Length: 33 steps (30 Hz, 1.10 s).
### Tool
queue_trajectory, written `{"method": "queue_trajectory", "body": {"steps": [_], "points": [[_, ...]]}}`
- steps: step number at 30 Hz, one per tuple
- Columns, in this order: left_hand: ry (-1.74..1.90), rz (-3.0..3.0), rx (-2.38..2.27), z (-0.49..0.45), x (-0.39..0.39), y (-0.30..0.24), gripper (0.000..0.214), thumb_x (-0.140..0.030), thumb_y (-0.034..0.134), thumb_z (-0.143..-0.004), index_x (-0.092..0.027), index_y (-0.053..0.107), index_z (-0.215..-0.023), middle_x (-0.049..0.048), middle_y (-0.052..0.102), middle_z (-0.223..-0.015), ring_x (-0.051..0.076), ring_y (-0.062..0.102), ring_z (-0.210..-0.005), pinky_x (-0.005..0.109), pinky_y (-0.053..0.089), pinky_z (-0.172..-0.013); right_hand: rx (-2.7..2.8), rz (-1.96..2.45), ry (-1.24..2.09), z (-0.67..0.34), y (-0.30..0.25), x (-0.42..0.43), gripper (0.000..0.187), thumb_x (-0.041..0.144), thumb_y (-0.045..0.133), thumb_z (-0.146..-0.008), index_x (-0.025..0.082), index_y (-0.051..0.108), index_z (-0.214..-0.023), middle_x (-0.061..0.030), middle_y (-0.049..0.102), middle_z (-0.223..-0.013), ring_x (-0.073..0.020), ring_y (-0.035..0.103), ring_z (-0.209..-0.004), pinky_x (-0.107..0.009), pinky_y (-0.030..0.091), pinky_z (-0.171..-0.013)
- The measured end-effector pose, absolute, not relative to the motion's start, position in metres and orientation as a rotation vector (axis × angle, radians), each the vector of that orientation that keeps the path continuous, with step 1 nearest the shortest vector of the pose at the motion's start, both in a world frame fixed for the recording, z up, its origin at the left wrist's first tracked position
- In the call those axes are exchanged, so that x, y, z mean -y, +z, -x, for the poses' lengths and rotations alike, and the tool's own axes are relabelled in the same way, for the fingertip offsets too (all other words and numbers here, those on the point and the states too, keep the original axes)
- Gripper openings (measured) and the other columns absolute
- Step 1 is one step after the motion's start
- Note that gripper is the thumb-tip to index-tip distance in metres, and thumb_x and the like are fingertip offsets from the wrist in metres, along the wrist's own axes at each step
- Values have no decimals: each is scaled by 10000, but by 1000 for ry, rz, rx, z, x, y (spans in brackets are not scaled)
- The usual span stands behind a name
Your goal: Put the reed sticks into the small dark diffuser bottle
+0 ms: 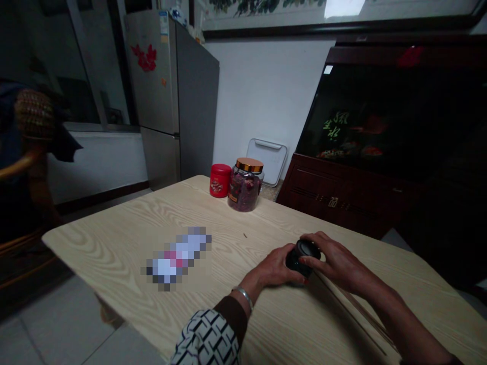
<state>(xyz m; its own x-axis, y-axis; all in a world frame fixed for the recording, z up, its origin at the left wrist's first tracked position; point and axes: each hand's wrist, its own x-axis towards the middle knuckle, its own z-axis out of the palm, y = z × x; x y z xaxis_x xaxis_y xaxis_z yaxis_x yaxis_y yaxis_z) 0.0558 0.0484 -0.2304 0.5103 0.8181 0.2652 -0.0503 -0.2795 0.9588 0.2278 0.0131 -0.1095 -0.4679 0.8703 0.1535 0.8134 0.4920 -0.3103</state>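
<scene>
A small dark jar (293,262) with a black lid (307,248) is on the near right part of the table, tilted a little. My left hand (279,264) is wrapped round the side of the jar, with a silver bangle on its wrist. The fingers and thumb of my right hand (330,253) grip the lid from above. I cannot tell whether the lid is loose or tight. Two thin sticks (355,317) lie on the table beneath my right forearm, which partly covers them.
On the wooden table (129,233) are a blurred-out flat item (178,258), a red canister (219,181) and a clear jar (244,190) of dark red contents with a copper-coloured lid. A fridge (160,91), a wooden chair (23,165) and a dark cabinet (323,187) stand around it.
</scene>
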Motion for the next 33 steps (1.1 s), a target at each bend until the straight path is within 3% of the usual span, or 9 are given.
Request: {"method": "queue_trajectory", "body": {"steps": [4,7,8,10,12,16,24,28,33], "points": [[981,-1709,-684,-47,-37,-221,912,-361,898,-581,-217,496,-1387,122,593,-1312,306,549,-1181,411,432,-1003,2146,1380,360,-233,-128,3,407,467,586,-898,260,566,-1248,-95,585,-1286,-268,573,-1191,-423,459,-1008],[1021,-1751,-838,-33,-21,-213,1066,-421,926,-519,-209,425,-1435,161,484,-1430,320,475,-1276,404,385,-1054,1802,1450,431,-247,-153,24,369,574,508,-917,253,599,-1076,-70,640,-1095,-254,624,-1010,-383,514,-849],[1021,-1758,-907,-27,-15,-211,1003,-438,924,-517,-200,475,-1382,151,524,-1376,308,504,-1229,387,405,-1014,1713,1474,467,-252,-161,32,394,618,475,-917,246,601,-948,-48,643,-938,-238,625,-873,-360,512,-753],[1022,-1766,-1009,-18,-3,-206,614,-503,860,-616,-173,625,-1076,66,642,-1023,230,581,-943,315,446,-808,1604,1503,590,-261,-172,44,531,716,412,-896,240,510,-682,2,525,-641,-191,523,-617,-315,440,-575],[1064,-1723,-1029,-12,7,-195,460,-602,712,-764,-167,566,-733,-22,520,-681,138,480,-664,255,355,-610,1513,1480,810,-265,-171,53,641,797,343,-865,239,373,-552,38,361,-504,-134,355,-474,-266,308,-459],[1052,-1430,-777,-12,21,-149,652,-788,525,-794,-206,328,-574,-80,297,-508,70,244,-468,231,185,-475,1289,1131,1335,-262,-125,60,699,889,280,-802,238,255,-547,100,183,-495,-66,92,-440,-208,88,-414],[780,-1176,-220,-16,29,-19,731,-928,367,-730,-228,250,-552,-88,202,-456,61,179,-389,203,224,-415,1407,552,1640,-257,0,68,739,939,208,-749,235,256,-529,105,201,-451,-33,93,-391,-194,103,-391],[689,-1106,-191,-15,28,-15,740,-938,406,-697,-225,271,-553,-81,206,-462,62,171,-387,200,221,-403,1468,456,1674,-258,14,71,743,957,209,-720,242,247,-523,105,206,-437,-32,104,-371,-195,120,-376],[606,-1056,-159,-11,24,-62,738,-914,450,-705,-216,266,-550,-91,167,-464,50,129,-391,187,184,-397,1421,413,1791,-262,-25,68,739,940,192,-741,235,250,-528,106,221,-427,-27,110,-352,-181,128,-365]]}}
